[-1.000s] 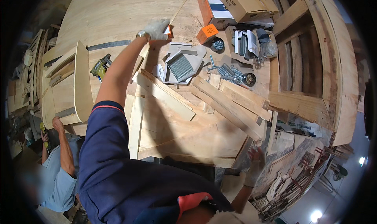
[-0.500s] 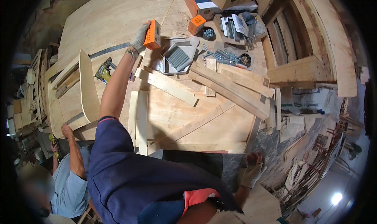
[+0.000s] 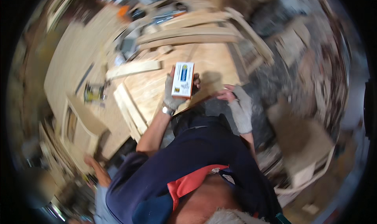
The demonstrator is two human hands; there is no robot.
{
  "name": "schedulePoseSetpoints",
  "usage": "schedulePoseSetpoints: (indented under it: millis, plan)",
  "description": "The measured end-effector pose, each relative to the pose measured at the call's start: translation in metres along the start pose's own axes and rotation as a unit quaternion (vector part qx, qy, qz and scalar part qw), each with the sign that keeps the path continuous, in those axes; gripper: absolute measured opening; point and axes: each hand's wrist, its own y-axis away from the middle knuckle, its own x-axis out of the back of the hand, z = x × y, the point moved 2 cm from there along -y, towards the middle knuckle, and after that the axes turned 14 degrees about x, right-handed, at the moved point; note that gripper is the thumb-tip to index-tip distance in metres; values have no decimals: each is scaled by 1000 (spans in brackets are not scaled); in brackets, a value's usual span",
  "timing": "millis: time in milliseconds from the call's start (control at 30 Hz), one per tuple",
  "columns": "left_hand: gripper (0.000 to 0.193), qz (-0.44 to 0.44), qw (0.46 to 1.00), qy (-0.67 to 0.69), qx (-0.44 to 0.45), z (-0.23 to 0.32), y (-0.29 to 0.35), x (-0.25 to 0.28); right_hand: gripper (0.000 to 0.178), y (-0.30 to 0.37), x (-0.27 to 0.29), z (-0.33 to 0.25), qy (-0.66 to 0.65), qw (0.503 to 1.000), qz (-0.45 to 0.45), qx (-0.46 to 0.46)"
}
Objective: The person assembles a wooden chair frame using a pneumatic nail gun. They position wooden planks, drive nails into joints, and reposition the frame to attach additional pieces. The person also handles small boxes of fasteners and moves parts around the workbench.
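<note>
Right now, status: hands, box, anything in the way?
Left hand gloved, gripping small white box. Right hand gloved, empty, beside it. Both above the plywood bench. Nothing between hands and box.

One small white-and-orange cardboard box was in view. Two grey fingerless work gloves: one on the left hand, one on the right hand. One silver wristwatch. Loose pale wooden boards on the plywood surface: too blurred to count.
</note>
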Motion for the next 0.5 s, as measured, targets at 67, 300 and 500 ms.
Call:
schedulePoseSetpoints:
  millis: [67,300,500]
  plan:
    - [75,71,996,-24,50,-64,-27,-1,34,31,28,7,-49,998,3,-30]
    - [82,45,914,-175,364,-256,-81,39,51,190,138,85,-182,956,187,-137]
    - [50,115,704,-629,310,-392,-115,80,58,312,194,137,-171,888,351,-244]
